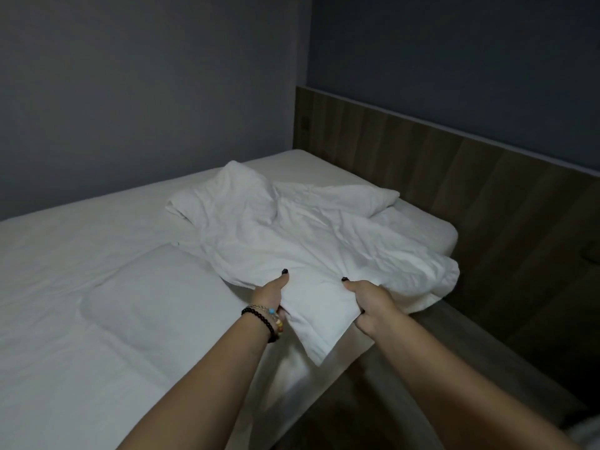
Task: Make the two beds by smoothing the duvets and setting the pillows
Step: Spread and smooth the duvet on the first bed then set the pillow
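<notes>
Walls (146, 92) first: dark blue-grey, meeting in a corner behind the bed. Wood panel (454, 164) runs along the right-hand wall, low, with the mattress pushed up against it.

Mattress (48, 254) fills the left and middle of the view, covered in a white sheet with light creases. Its near right corner hangs over a wood-look floor (373, 401).

Duvet (292, 235) is white, badly crumpled, bunched on the right half of the mattress. Far end is heaped near the corner of the room, right side spills toward the panel, near end is lifted off the bed edge.

Pillow (156, 300), white, lies flat on the sheet left of the duvet, long side running toward the viewer. Duvet edge overlaps its far corner.

Left hand (269, 297) grips the near edge of the duvet, thumb on top, fingers curled under the fabric. Right hand (367, 303) grips the same edge just beside it, thumb on top, fingers wrapped below. A loose corner of the duvet hangs down between the two forearms.

Bracelets (263, 319) on the left wrist: dark beads plus a few coloured ones. Dark polish on both visible thumbnails.
</notes>
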{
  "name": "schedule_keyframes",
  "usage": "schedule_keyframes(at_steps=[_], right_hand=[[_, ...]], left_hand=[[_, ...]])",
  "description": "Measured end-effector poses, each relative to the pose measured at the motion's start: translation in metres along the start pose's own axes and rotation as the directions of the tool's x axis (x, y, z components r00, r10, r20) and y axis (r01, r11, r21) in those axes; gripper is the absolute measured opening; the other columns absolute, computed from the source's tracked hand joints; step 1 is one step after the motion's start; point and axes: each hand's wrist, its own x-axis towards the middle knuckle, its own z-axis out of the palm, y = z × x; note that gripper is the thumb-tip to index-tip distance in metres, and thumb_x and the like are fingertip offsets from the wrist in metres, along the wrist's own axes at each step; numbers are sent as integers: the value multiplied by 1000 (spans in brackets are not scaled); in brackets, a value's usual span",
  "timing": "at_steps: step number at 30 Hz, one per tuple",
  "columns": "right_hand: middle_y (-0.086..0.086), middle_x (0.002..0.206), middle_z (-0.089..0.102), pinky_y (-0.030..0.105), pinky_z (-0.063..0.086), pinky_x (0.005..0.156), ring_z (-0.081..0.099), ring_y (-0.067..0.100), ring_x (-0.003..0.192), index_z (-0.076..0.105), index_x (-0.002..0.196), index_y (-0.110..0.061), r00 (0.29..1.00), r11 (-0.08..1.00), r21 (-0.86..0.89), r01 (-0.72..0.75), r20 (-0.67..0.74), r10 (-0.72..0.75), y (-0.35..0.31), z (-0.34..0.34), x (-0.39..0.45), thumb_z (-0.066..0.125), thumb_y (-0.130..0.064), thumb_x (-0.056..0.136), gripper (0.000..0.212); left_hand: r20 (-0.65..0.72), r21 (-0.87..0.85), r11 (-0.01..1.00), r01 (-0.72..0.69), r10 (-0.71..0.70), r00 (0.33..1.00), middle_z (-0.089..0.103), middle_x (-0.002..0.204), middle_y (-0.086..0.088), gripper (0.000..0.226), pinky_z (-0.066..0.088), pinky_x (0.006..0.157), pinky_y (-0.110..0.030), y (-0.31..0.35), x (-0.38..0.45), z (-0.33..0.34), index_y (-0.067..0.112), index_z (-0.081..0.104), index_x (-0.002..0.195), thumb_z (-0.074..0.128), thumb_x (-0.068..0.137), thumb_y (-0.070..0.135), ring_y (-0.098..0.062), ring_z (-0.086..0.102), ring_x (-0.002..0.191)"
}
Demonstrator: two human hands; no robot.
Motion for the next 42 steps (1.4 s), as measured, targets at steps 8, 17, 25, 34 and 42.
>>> schedule_keyframes(at_steps=[8, 17, 25, 34, 42], right_hand=[[18, 102, 68, 44, 56, 79, 66, 29, 82, 59, 116, 3, 1000, 999, -41, -9, 23, 10, 62, 66, -77, 68, 1, 83, 34], [11, 88, 68, 32, 55, 60, 64, 22, 70, 63, 110, 2, 998, 996, -75, -51, 32, 54, 194, 195, -164, 67, 0, 83, 28], [10, 84, 68, 26, 53, 51, 65, 19, 69, 65, 98, 2, 975, 981, -13, -196, 103, 196, 289, 243, -236, 72, -2, 78, 21], [11, 86, 67, 24, 53, 44, 64, 20, 70, 63, 109, 4, 920, 917, -140, -374, 69, 386, 364, 220, -265, 70, 3, 81, 29], [13, 102, 68, 31, 60, 64, 66, 22, 81, 62, 109, 1, 870, 876, -196, -440, 148, 470, 421, 252, -308, 63, 3, 85, 24]], left_hand=[[-144, 290, 946, -143, 191, 971, 58, 124, -17, 61, 48, 91, -40, 37, -44, -101, -6, 41, 132, 68, 86, 23, -33, 61, 104], [-98, 564, 772, -295, 417, 904, 55, 125, -7, 44, 42, 93, -28, 90, -120, -285, 3, 45, 134, 58, 93, 11, -29, 54, 115], [-61, 646, 700, -304, 445, 894, 50, 133, 4, 53, 45, 94, -31, 91, -174, -427, 19, 37, 143, 55, 94, 11, -20, 54, 105], [-22, 742, 597, -305, 476, 879, 27, 149, 13, 71, 35, 111, -38, 34, -218, -514, 41, 14, 149, 53, 95, 16, -21, 37, 137], [-172, 698, 693, -180, 407, 897, 34, 143, 6, 74, 33, 109, -31, 42, -259, -584, 20, 9, 152, 56, 95, 18, -13, 40, 128]])
